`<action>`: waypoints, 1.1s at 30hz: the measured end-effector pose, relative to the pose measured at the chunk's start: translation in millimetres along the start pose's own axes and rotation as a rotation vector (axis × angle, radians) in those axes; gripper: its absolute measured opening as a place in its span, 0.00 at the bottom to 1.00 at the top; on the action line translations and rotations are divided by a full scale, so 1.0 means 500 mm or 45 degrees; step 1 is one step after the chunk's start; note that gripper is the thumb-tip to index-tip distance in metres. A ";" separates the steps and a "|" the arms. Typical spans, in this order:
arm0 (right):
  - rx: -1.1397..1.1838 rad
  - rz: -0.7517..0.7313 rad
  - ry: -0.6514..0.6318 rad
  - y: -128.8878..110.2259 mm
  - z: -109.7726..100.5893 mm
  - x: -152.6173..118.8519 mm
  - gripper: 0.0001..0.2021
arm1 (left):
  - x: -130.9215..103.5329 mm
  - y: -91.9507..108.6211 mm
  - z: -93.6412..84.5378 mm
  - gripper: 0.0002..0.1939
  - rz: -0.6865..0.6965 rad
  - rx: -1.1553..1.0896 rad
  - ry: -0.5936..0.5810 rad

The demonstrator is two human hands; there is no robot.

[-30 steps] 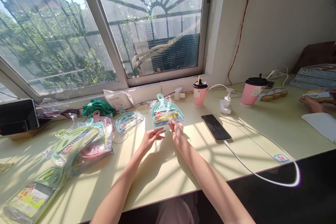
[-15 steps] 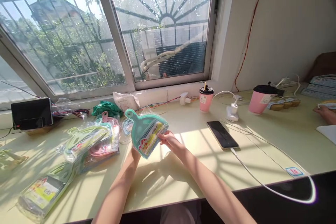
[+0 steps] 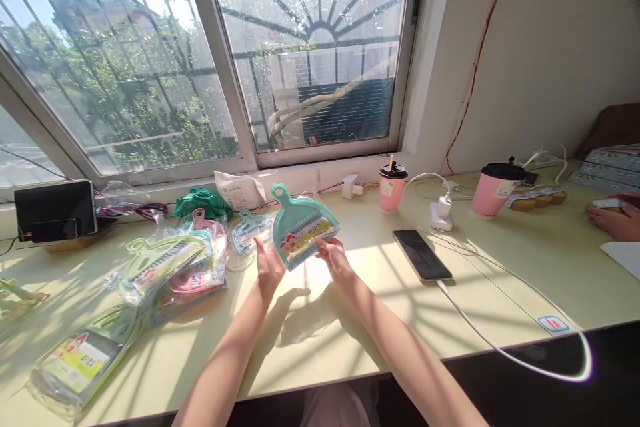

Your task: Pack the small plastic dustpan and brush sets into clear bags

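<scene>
Black device [image 3: 55,211]: sitting at the far left of the table [image 3: 325,340], against the window ledge, on a wooden stand.
Front packet [image 3: 83,363]: lying flat at the left near edge; a clear bag is enclosing a green dustpan and a printed card.
Packet pile [image 3: 173,270]: resting left of centre; clear bags are enclosing green, pink and teal dustpan sets, overlapping one another.
Green bag [image 3: 201,203]: lying crumpled behind the pile, by the window ledge.
White pouch [image 3: 240,191]: leaning against the ledge just beside the green bag; contents cannot be told.
Small packet [image 3: 249,229]: lying flat between the pile and the left hand; a clear bag is enclosing a teal dustpan.
Left hand [image 3: 269,265]: gripping the lower left edge of the teal dustpan, fingers closed behind it, thumb in front.
Teal dustpan [image 3: 300,230]: being held above the table centre, tilted, handle pointing up and left; a brush and a printed card are sitting inside it.
Right hand [image 3: 337,260]: pinching the lower right edge of the teal dustpan, fingers clamped on it.
Small pink cup [image 3: 392,190]: standing upright near the wall, dark lid on, straw protruding.
Charger [image 3: 439,212]: standing between the two cups, cable attached.
Phone [image 3: 422,255]: lying flat, screen dark, white cable plugged into its near end.
Large pink cup [image 3: 494,188]: standing upright, black lid on.
Other person's hand [image 3: 614,220]: resting on the table at the far right edge.
</scene>
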State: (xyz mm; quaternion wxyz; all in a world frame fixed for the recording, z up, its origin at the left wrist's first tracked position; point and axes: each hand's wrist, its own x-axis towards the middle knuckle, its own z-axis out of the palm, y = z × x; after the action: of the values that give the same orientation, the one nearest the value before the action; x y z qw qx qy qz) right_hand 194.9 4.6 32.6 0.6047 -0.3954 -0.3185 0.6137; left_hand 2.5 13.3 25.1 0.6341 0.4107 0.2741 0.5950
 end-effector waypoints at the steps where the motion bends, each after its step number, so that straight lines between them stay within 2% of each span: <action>1: -0.005 -0.009 0.042 -0.004 -0.007 0.008 0.14 | 0.000 0.001 0.009 0.49 0.014 0.036 0.009; 3: -0.012 -0.026 0.074 -0.012 -0.020 0.021 0.14 | 0.001 -0.004 0.024 0.47 0.057 0.166 0.047; 8: -0.094 -0.047 -0.018 -0.022 -0.039 0.032 0.14 | 0.004 -0.026 0.037 0.42 0.163 0.467 0.250; 11: -0.132 -0.043 0.019 -0.020 -0.039 0.040 0.12 | 0.000 -0.023 0.040 0.39 0.203 0.504 0.207; 17: -0.107 0.029 0.215 -0.016 -0.035 0.050 0.14 | -0.010 -0.012 0.047 0.35 0.208 0.565 0.157; 22: -0.107 0.049 0.162 -0.022 -0.032 0.041 0.15 | -0.005 -0.020 0.043 0.38 0.177 0.543 0.164; 27: -0.037 0.060 0.243 -0.012 -0.032 0.036 0.15 | -0.004 -0.021 0.048 0.35 0.182 0.533 0.168; 33: -0.074 0.103 0.233 -0.007 -0.037 0.033 0.26 | -0.009 -0.014 0.053 0.33 0.165 0.502 0.148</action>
State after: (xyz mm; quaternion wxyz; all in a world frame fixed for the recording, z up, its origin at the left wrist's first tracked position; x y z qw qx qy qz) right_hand 213.4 19.5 24.8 0.5942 -0.4796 -0.2635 0.5894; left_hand 27.8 4.3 32.1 0.4851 0.5087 0.3943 0.5920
